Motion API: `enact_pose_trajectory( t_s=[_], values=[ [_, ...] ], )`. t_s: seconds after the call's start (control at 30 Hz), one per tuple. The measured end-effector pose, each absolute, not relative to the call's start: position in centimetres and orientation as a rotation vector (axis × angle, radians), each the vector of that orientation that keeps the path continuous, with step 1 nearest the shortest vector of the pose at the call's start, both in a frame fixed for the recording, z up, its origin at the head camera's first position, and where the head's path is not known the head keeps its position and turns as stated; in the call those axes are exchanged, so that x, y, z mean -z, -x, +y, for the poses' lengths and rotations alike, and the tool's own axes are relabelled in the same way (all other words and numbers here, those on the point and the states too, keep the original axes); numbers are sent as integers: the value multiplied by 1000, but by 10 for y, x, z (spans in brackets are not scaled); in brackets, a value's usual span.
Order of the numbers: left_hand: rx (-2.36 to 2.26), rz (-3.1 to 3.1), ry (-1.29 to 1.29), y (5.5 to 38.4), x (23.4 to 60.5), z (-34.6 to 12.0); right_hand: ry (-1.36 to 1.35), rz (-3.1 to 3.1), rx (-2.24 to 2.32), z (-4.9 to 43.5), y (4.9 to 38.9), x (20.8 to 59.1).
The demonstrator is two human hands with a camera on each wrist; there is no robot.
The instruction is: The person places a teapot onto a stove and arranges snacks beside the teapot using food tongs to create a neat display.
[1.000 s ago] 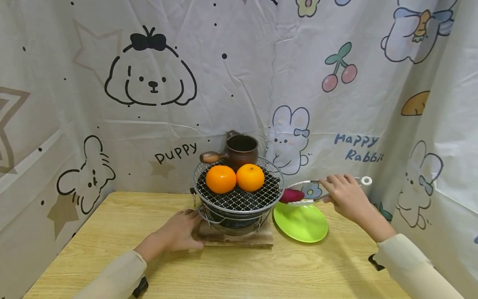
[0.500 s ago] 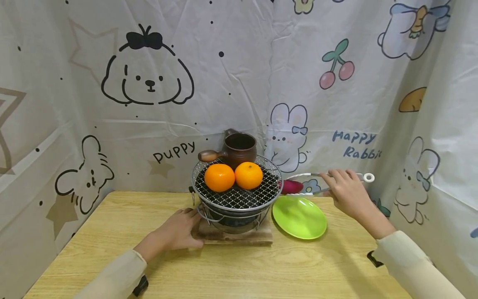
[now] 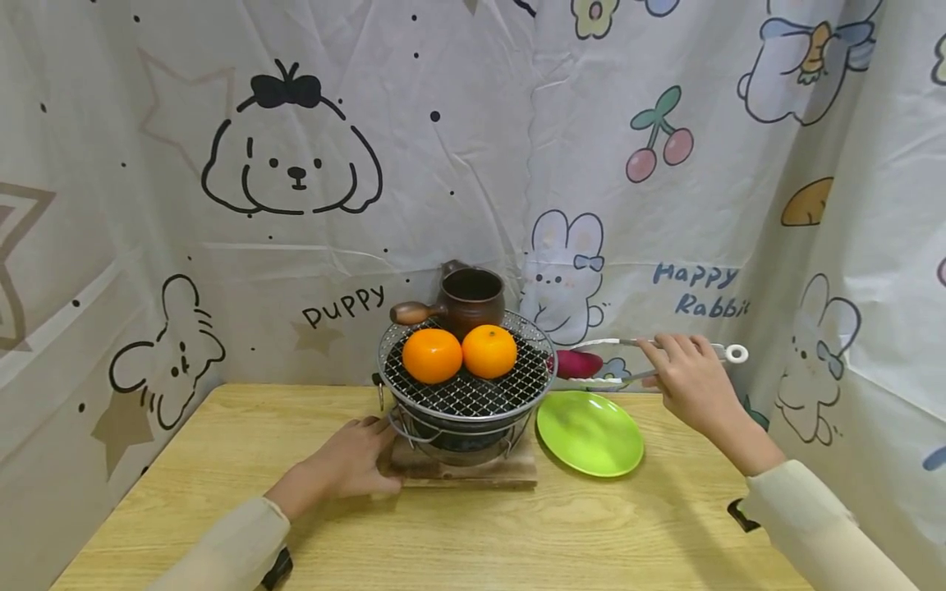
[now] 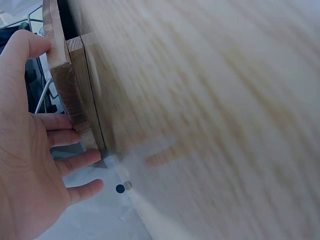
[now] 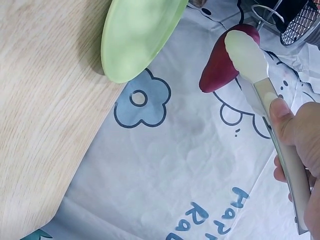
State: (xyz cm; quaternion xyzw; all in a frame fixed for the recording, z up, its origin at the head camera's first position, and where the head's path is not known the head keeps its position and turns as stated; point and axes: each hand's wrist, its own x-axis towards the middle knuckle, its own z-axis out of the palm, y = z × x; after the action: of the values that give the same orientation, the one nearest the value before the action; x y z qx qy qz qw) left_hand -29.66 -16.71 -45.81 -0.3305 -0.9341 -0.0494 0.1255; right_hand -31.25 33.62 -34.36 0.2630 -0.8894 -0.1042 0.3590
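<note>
My right hand (image 3: pixel 689 382) grips the metal tongs (image 5: pixel 286 145) around their arms. Their white tips (image 5: pixel 246 55) hold a dark magenta, tapered sweet potato (image 3: pixel 579 364) beyond the green plate and at the grill's right edge. Two oranges, a left one (image 3: pixel 432 356) and a right one (image 3: pixel 489 351), sit on the round wire grill rack (image 3: pixel 473 398), before a brown clay pot (image 3: pixel 473 297) with a wooden handle. My left hand (image 3: pixel 343 460) touches the corner of the wooden board (image 4: pixel 75 95) under the stove, its fingers fairly straight and its thumb against the board's edge.
A lime-green plate (image 3: pixel 590 435) lies on the wooden table (image 3: pixel 473 542), right of the stove. Behind the table's back edge hangs a printed curtain (image 3: pixel 443 164), which also folds round both sides. A wire handle (image 3: pixel 414 428) sticks out from the stove's front left.
The right hand has raised the tongs and sweet potato slightly away from the plate, and the tongs look more level. The left hand stays at the board; the head view has shifted a little.
</note>
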Motion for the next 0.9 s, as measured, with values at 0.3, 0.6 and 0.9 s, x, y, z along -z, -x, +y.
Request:
enact_pose_trajectory(
  t_s=[0.3, 0.6, 0.9],
  values=[
    [155, -2736, 970, 298, 459, -166, -626, -2286, 236, 337, 314, 345],
    [158, -2742, 952, 296, 455, -168, -629, -2245, 232, 334, 316, 341],
    [160, -2745, 954, 297, 457, -168, -600, -2225, 233, 329, 314, 338]
  ],
)
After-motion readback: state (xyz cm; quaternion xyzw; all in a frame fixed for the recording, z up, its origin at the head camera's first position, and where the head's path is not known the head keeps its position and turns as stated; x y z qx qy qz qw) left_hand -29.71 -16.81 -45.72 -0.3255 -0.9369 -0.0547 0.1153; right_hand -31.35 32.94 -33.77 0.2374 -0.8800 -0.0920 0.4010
